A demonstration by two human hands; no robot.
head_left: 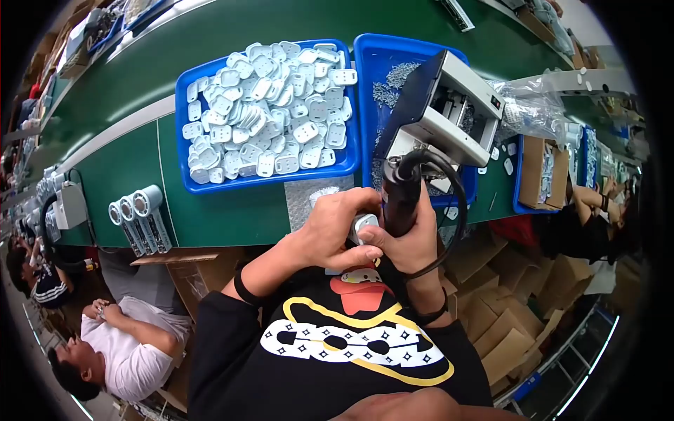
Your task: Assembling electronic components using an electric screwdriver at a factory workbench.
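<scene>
Close to my chest, my left hand (326, 228) has its fingers curled around a small white plastic part (364, 223) with rounded edges. My right hand (415, 242) grips a black electric screwdriver (400, 200), its cable looping off to the right. The right thumb reaches over to the white part. The screwdriver's tip is hidden behind my hands. Beyond them, a blue tray (184, 151) holds a heap of similar white rounded plates (274, 105). A screw feeder machine (484, 91) stands in a second blue tray (368, 52) with loose metal screws (386, 95).
Several white cylinders (144, 210) lie at the left table edge. A grey sheet (298, 203) sits under my hands' far side. Cardboard boxes (505, 316) are stacked at lower right. A box in a blue tray (537, 168) stands right. Co-workers (133, 337) sit on both sides.
</scene>
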